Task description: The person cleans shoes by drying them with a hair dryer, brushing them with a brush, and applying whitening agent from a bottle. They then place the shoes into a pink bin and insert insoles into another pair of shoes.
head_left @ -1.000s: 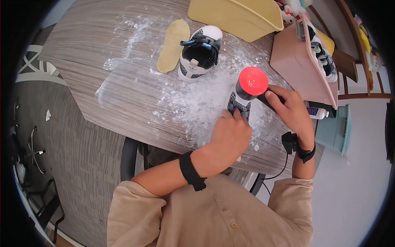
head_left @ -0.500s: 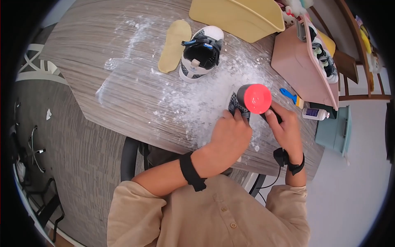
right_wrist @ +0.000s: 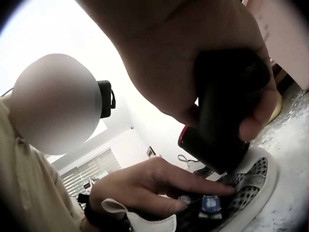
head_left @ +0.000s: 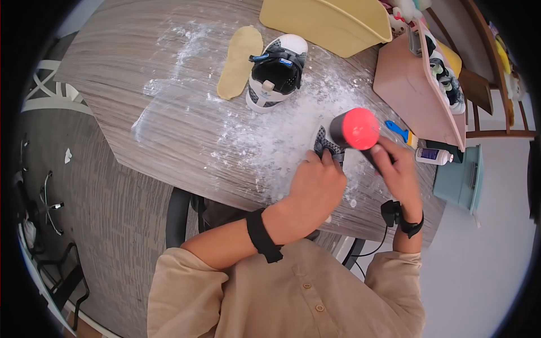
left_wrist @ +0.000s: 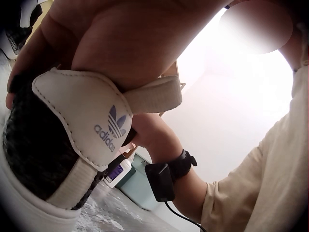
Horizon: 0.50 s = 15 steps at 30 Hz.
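The left hand (head_left: 316,188) grips a white shoe with dark mesh (head_left: 322,141), partly hidden under the hand. Its heel, printed "adidas" (left_wrist: 106,130), shows in the left wrist view. In the right hand (head_left: 399,172) is the black handle of a cup-shaped tool with a round red end (head_left: 360,128). That tool is over the shoe's toe; its black body (right_wrist: 203,150) appears close above the mesh in the right wrist view. A second shoe (head_left: 293,44) stands behind, beside a yellowish insole (head_left: 239,62).
White powder (head_left: 276,146) is scattered over the wood-grain table (head_left: 124,67). A yellow bin (head_left: 327,25) stands at the back, a pink bin (head_left: 403,87) at the right. Near the right edge lie a blue-handled brush (head_left: 397,130), a white bottle (head_left: 431,156) and a teal box (head_left: 459,180).
The right hand has lowered the tool toward the shoe, then moved it slightly up and right in the head view. The brush has come into sight. The left hand has barely moved.
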### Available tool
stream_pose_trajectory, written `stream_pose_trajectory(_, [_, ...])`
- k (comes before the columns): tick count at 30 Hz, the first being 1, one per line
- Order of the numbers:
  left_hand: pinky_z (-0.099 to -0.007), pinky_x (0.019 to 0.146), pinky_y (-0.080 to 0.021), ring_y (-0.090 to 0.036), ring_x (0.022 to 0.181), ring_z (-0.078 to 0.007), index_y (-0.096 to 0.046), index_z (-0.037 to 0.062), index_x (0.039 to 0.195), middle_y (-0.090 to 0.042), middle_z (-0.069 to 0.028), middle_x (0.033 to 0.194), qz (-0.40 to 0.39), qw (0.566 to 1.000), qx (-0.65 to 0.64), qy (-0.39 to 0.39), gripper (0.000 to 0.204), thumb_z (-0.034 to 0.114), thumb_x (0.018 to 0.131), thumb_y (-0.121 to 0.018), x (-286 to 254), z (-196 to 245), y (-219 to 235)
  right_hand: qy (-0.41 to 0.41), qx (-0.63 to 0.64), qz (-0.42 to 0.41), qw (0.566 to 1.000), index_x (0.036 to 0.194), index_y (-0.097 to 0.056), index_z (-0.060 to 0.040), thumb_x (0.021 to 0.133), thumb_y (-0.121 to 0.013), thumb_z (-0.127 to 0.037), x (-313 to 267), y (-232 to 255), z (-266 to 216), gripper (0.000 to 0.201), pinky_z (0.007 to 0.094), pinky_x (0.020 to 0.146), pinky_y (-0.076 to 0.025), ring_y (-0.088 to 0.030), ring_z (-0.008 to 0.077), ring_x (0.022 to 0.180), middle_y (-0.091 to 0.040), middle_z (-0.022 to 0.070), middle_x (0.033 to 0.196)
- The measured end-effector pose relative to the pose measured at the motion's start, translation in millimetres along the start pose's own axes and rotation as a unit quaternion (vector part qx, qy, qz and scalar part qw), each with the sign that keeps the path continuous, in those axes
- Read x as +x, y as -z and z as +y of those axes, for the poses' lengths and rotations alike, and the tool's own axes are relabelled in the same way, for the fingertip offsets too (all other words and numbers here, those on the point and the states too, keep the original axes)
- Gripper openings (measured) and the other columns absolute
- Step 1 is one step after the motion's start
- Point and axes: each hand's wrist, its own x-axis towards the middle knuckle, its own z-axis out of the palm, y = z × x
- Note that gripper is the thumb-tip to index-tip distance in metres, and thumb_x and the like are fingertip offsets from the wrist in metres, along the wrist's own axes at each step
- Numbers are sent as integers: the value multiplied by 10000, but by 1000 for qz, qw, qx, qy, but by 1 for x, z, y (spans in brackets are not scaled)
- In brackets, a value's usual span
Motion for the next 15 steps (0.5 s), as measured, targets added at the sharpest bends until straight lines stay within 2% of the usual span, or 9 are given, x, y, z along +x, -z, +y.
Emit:
stream_pose_trajectory(4, [-334,558,-525,-609,781,-275,-645,-36,931,-640,-168,949,2,1000,5,-1,249,98,722,-620,-1,1,1,-55,104,3,993,1121,-647,-11,969,-503,-234,11,15,10,305,216,527,-421,-496,71,555,-565,-8,679])
stream_pose_trajectory(7, [-326,556,-524,-607,781,-273,-644,-27,966,-635,-158,966,-3,1000,-19,6,280,92,714,-634,-1,0,1,-50,168,-40,984,1056,-652,-5,979,-477,-249,16,15,20,310,221,510,-430,-526,77,535,-585,16,687])
stream_pose_trajectory(10, [-332,601,-531,-607,813,-277,-639,-20,990,-617,-150,1028,-26,999,-38,10,302,92,710,-650,-2,-4,7,-68,257,-37,963,962,-633,-3,984,-458,-270,18,8,39,319,223,494,-443,-554,91,515,-604,43,690])
stream_pose_trajectory(13, [-337,684,-536,-606,897,-283,-636,-10,1008,-592,-137,1087,-12,993,-112,25,316,89,708,-655,-4,-9,12,-87,314,-20,945,899,-602,-8,983,-458,-275,19,8,47,315,227,485,-452,-565,102,507,-621,64,694])
stream_pose_trajectory(15, [-344,739,-533,-598,955,-290,-639,0,1014,-584,-128,1119,-14,995,-99,5,308,69,714,-642,-4,-16,19,-99,313,-9,945,911,-600,-4,982,-461,-279,18,11,52,317,228,479,-453,-563,104,499,-624,69,690])
